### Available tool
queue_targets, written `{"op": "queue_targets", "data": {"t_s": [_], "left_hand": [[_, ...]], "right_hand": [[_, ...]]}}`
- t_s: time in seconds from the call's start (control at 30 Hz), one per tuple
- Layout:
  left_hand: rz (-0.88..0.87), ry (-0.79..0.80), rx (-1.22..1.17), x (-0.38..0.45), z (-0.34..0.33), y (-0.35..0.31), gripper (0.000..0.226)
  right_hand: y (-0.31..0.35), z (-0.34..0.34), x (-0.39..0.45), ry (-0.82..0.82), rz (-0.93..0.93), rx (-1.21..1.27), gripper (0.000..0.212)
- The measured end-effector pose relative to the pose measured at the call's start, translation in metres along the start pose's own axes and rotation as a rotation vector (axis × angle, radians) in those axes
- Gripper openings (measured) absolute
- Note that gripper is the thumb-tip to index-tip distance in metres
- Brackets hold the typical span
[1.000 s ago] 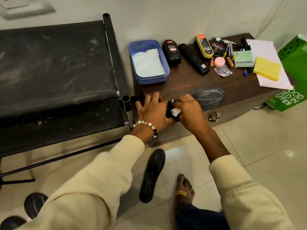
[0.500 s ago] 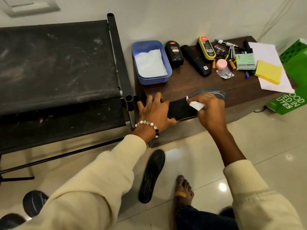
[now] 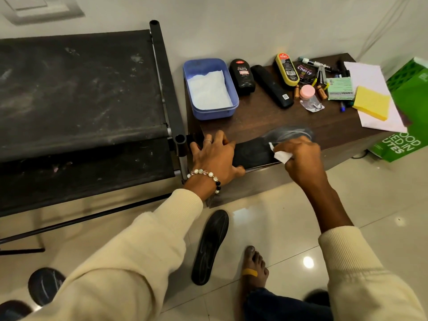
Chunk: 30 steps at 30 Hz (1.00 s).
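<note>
The insole [image 3: 252,152] lay flat along the 6 o'clock edge of the table [image 3: 266,121], its heel toward 9 o'clock and its toe toward 2 o'clock, where it showed only as a blur. The left hand [image 3: 214,159] rested on the heel end with fingers spread and nearly straight, pressing down and gripping nothing, the thumb lying along the table's front edge. The right hand [image 3: 301,158], at 3 o'clock from the left, had its fingers curled round a folded white tissue [image 3: 281,156], pinched against the insole's middle. The insole looked thin, light and bendy, so it would probably slide or buckle under a rubbing stroke unless pinned. A flat palm on the heel seemed the best hold, with strokes running away from it toward the toe. To lift it, the rim at the heel or arch seemed the place, since a wiped face might be damp and smear. The tissue looked soft and likely to tear if dragged hard. A blue tub [image 3: 209,89] stood at 12 o'clock from the left hand. Another insole [image 3: 209,247] lay on the floor [image 3: 347,205] at 6 o'clock.
</note>
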State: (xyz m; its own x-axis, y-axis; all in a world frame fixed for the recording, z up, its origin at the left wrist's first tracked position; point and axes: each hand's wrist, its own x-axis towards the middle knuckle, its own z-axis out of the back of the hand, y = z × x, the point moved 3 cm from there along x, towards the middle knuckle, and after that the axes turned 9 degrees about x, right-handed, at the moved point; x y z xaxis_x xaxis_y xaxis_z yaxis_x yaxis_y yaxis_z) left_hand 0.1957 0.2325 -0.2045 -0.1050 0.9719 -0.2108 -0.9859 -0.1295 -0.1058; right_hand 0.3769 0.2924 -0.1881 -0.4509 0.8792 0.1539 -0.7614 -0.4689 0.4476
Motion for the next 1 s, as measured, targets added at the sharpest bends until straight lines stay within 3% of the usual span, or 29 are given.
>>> {"op": "queue_targets", "data": {"t_s": [0.1, 0.33, 0.47, 0.57, 0.67, 0.7, 0.87, 1.0], "left_hand": [[-0.005, 0.000, 0.022, 0.000, 0.002, 0.000, 0.068], [0.028, 0.009, 0.106, 0.002, 0.009, 0.006, 0.077], [0.038, -0.010, 0.097, 0.000, 0.008, 0.005, 0.075], [0.023, -0.071, 0.050, 0.001, 0.010, 0.001, 0.070], [0.004, -0.059, 0.045, 0.003, 0.007, -0.002, 0.066], [0.001, -0.051, 0.043, 0.003, 0.006, -0.003, 0.065], [0.004, -0.055, 0.036, 0.004, 0.006, -0.005, 0.062], [0.011, -0.053, 0.030, 0.004, 0.005, -0.004, 0.062]], "right_hand": [[-0.005, 0.004, -0.001, -0.147, -0.136, 0.153, 0.036], [-0.001, 0.008, -0.004, -0.303, -0.634, 0.823, 0.010], [-0.003, 0.006, -0.006, -0.260, -0.665, 0.916, 0.007], [-0.003, 0.002, -0.004, -0.137, -0.526, 0.726, 0.013], [0.001, -0.007, -0.001, 0.050, -0.224, 0.059, 0.019], [0.004, -0.010, -0.001, 0.103, -0.162, -0.037, 0.024], [0.016, -0.010, -0.006, 0.300, 0.010, -0.082, 0.027], [0.007, 0.001, -0.005, 0.209, -0.124, -0.116, 0.030]]}}
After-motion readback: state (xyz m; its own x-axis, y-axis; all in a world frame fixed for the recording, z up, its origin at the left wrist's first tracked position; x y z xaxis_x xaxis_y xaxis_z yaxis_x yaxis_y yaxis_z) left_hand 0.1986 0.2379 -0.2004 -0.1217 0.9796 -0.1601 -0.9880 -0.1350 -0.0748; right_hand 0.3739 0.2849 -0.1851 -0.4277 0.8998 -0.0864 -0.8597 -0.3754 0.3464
